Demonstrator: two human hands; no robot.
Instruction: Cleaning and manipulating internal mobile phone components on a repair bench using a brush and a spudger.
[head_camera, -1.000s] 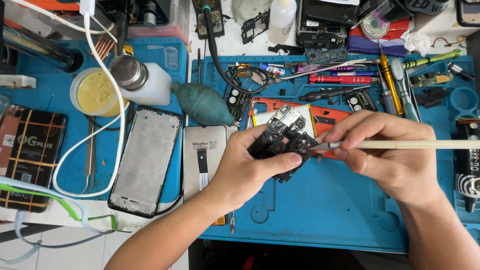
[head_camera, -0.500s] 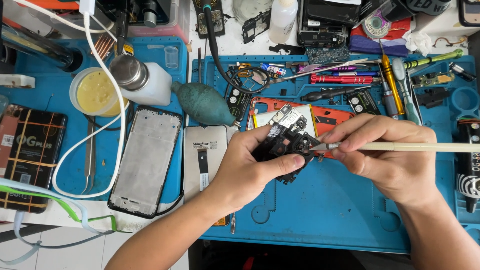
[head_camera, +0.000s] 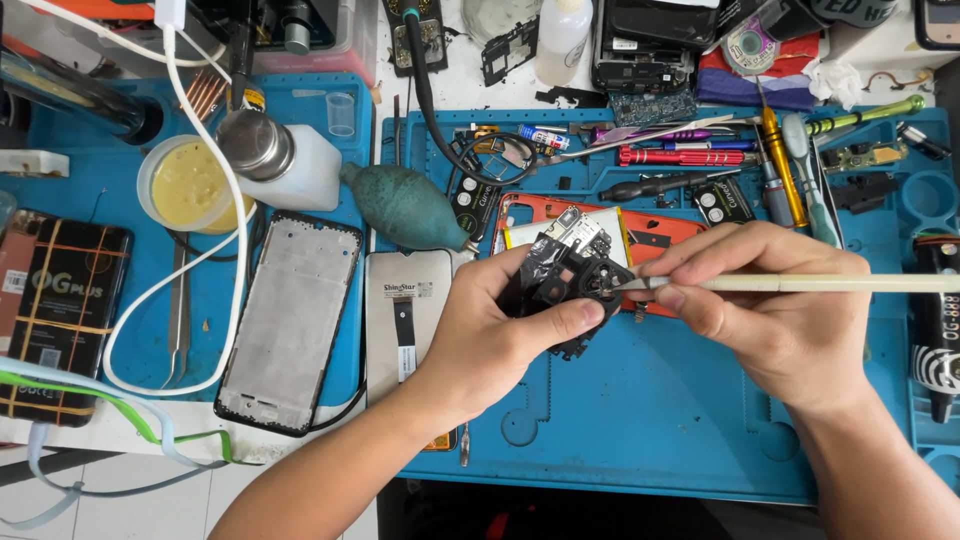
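Note:
My left hand (head_camera: 500, 330) grips a small black phone part (head_camera: 560, 285), a dark plastic cover piece, above the blue work mat (head_camera: 640, 420). My right hand (head_camera: 775, 320) holds a thin cream-coloured brush handle (head_camera: 830, 283) like a pen, its tip touching the black part. Just behind the part lies an orange phone body (head_camera: 660, 235) with a small circuit board (head_camera: 575, 225) on it.
A bare phone frame (head_camera: 290, 320) and a silver-grey screen panel (head_camera: 400, 320) lie to the left, beside a green rubber air blower (head_camera: 405, 207). A white bottle (head_camera: 285, 160), a yellow-filled dish (head_camera: 185, 185), a white cable (head_camera: 235, 250), tweezers (head_camera: 178, 315) and several screwdrivers (head_camera: 690, 155) crowd the mats.
The brush tip has shifted slightly on the black part; both hands stay in nearly the same place.

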